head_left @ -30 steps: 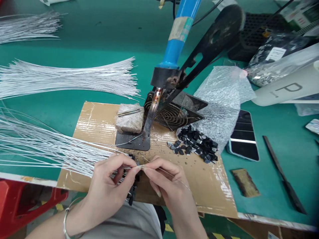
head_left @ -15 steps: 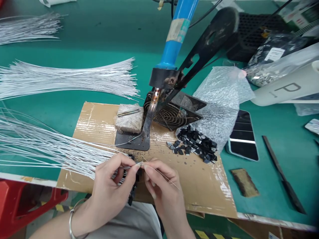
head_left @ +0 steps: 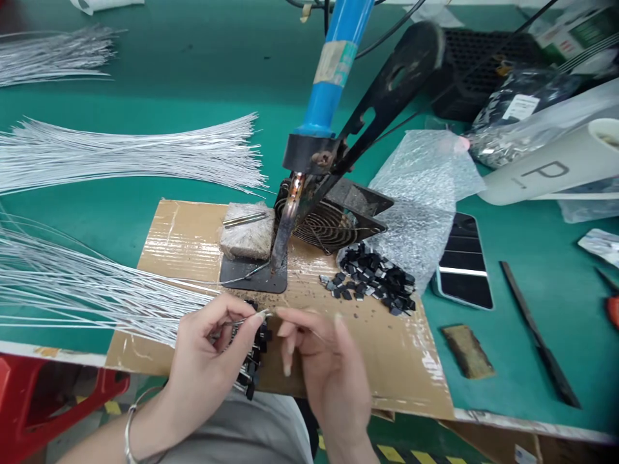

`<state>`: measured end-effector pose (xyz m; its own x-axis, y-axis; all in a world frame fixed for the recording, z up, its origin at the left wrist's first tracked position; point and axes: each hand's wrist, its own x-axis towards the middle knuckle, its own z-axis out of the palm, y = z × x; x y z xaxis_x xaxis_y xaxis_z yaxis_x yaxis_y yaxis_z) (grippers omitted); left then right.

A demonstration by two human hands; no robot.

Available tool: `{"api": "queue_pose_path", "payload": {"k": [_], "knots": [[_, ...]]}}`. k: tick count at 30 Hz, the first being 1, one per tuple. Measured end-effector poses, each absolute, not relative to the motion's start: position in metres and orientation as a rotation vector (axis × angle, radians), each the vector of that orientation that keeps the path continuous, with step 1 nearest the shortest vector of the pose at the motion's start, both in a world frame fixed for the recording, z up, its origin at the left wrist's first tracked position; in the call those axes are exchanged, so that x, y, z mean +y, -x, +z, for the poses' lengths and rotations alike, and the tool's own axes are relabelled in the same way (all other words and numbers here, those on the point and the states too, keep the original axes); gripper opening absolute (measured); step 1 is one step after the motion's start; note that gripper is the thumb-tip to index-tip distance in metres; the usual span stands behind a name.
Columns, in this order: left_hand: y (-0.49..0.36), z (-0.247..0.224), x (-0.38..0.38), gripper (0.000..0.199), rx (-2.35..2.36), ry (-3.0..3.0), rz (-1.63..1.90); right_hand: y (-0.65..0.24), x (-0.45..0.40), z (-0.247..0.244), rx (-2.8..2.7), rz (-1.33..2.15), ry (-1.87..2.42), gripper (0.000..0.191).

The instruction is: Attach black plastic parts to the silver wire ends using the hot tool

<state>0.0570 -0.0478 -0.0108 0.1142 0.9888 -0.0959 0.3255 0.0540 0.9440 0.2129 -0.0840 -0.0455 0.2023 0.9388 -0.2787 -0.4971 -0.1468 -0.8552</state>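
My left hand (head_left: 207, 361) is closed in a pinch on the end of a thin wire (head_left: 265, 313), above the cardboard (head_left: 387, 380). To its right, my right hand (head_left: 336, 367) is open, thumb apart from the fingers, its index fingertip close to the wire end. A fine strand seems to cross the right fingers; blur hides how it lies. Under the left hand runs a bundle of white wires (head_left: 120, 293), with several small black pieces (head_left: 254, 361) at its end. Above the hands, a blue-handled soldering iron (head_left: 322, 103) points down over a dark metal plate (head_left: 256, 277).
A wrapped block (head_left: 246, 238) stands on the plate, beside a black fan (head_left: 319, 225). A pile of small black parts (head_left: 380, 277) lies right of centre. Farther right are a phone (head_left: 464, 264), a brownish pad (head_left: 468, 351) and a dark file-like tool (head_left: 539, 335). Another wire bundle (head_left: 135, 154) lies behind.
My right thumb has parted from the fingers and the right hand has opened away from the wire end. My left hand keeps its pinch. The view has shifted slightly.
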Motion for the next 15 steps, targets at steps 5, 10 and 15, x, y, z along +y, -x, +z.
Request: {"api": "queue_pose_path", "payload": {"k": [5, 10, 15], "knots": [[-0.054, -0.012, -0.047, 0.009, 1.378, -1.353, 0.886, -0.262, -0.085, -0.054, -0.652, 0.775, 1.395, 0.053], [-0.053, -0.015, -0.051, 0.008, 1.483, -1.300, 0.881, -0.294, -0.086, -0.066, -0.997, 0.393, 1.767, 0.018], [-0.051, -0.020, -0.051, 0.008, 1.438, -1.364, 0.911, -0.298, -0.081, -0.070, -1.268, 0.267, 1.844, 0.013]]}}
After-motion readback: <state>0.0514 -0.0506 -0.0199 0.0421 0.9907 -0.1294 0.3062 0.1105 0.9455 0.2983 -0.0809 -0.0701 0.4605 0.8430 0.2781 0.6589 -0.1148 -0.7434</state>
